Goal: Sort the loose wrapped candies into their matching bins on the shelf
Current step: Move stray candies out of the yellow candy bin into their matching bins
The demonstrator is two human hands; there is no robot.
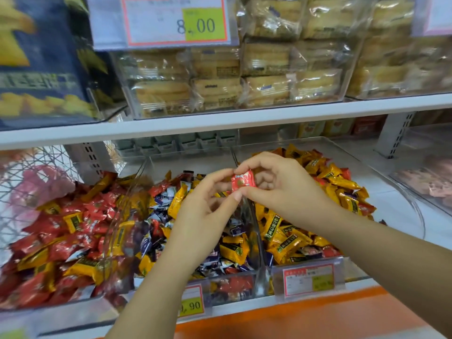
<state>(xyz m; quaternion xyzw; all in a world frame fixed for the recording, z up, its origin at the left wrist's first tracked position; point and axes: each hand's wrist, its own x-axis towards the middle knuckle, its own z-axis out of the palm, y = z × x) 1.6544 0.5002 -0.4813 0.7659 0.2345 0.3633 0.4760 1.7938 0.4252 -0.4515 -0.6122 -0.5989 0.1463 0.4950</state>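
A small red wrapped candy point(242, 182) is held up above the bins, between both hands. My left hand point(205, 211) pinches its left side with thumb and fingertips. My right hand point(278, 184) pinches it from the right, index finger on top and thumb underneath. Below them stand three clear plastic bins on the lower shelf. The left bin point(115, 231) holds mostly red candies with some yellow ones mixed in. Blue-white, yellow and red candies fill the middle bin point(256, 231). The right bin point(325, 143) holds mostly yellow candies and a few red ones.
Price tags point(308, 278) hang on the bins' front walls above the orange shelf edge point(293, 319). The upper shelf point(220, 122) carries clear boxes of wrapped pastries and an 8.00 price sign point(176, 19). A wire basket point(27, 192) is at far left, another clear bin point(430, 182) at far right.
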